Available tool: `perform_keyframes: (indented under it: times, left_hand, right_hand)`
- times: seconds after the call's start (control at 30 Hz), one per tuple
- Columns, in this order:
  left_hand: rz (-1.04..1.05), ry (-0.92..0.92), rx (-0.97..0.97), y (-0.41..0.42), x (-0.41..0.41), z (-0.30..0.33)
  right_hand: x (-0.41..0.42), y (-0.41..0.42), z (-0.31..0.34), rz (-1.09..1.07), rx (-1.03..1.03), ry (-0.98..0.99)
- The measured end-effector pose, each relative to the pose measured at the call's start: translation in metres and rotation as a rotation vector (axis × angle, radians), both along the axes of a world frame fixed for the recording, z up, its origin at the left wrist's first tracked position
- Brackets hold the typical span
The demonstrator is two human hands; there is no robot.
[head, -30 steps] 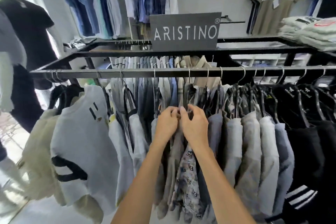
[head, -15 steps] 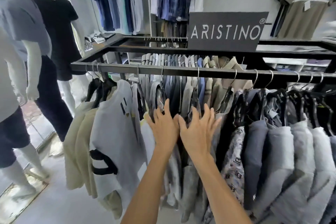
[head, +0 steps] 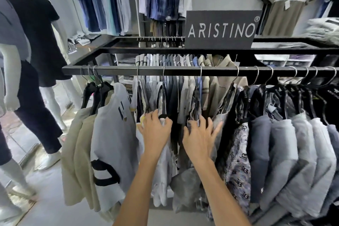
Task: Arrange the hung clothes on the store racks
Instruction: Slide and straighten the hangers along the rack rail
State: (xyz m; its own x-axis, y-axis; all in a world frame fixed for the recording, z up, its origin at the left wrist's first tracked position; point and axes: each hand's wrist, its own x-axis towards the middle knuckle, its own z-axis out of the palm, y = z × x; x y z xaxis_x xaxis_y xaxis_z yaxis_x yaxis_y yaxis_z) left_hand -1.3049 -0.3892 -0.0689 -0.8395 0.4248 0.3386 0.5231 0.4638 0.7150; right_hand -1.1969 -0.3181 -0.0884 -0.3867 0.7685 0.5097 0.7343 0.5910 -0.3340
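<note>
We see two bare forearms, no sleeves in view. Left hand (head: pixel 156 130) and right hand (head: pixel 199 138) bare: no gloves, no rings, no watch or bracelet on wrists. Fingernails short, unpainted. Rest of our body out of frame.

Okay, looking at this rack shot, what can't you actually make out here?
Head view only:
- Left hand: fingertips buried in the white shirt, so its grip is unclear.
- Price tag on the olive polo: too small to read.
- Folded stack: cut off by the right edge.
- Mannequin: head cropped by the top edge.
</note>
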Motion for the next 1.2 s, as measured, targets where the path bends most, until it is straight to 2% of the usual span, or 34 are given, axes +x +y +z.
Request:
perform_keyframes:
  times: [0.2,0.43,0.5,0.63,0.7,0.73,0.8,0.87,0.97,1.1,1.2]
  left_hand:
    - [-0.017,0.073,-0.008,0.005,0.007,-0.005]
    - [-0.051,0.159,-0.006,0.011,0.011,-0.011]
    - [-0.024,0.18,-0.005,0.012,0.015,-0.01]
    - [0.036,0.248,0.041,0.016,0.028,0.001]
    - [0.018,0.302,0.099,0.019,0.037,0.011]
    - [-0.012,0.31,0.148,0.021,0.044,0.017]
    - [-0.119,0.296,0.263,0.027,0.063,0.028]
    - [-0.234,0.291,0.364,0.033,0.087,0.039]
    - [-0.405,0.202,0.414,0.052,0.126,0.045]
    - [-0.576,0.104,0.248,0.09,0.165,0.038]
    - [-0.541,0.152,0.102,0.109,0.182,0.041]
  right_hand:
    - [0.002,-0.005,-0.008,-0.015,-0.073,0.023]
    - [0.017,-0.009,-0.001,0.07,-0.168,0.129]
    - [0.021,-0.008,0.004,0.133,-0.226,0.257]
    - [0.038,0.002,0.022,0.253,-0.398,0.681]
    - [0.055,0.009,0.035,0.227,-0.354,0.767]
    - [0.064,0.015,0.04,0.192,-0.27,0.785]
    - [0.084,0.032,0.045,0.053,-0.058,0.764]
    - [0.104,0.053,0.046,-0.114,-0.005,0.673]
    - [0.127,0.078,0.038,-0.212,-0.233,0.557]
    - [0.143,0.092,0.024,-0.233,-0.408,0.507]
    - [0.148,0.101,0.019,-0.193,-0.558,0.534]
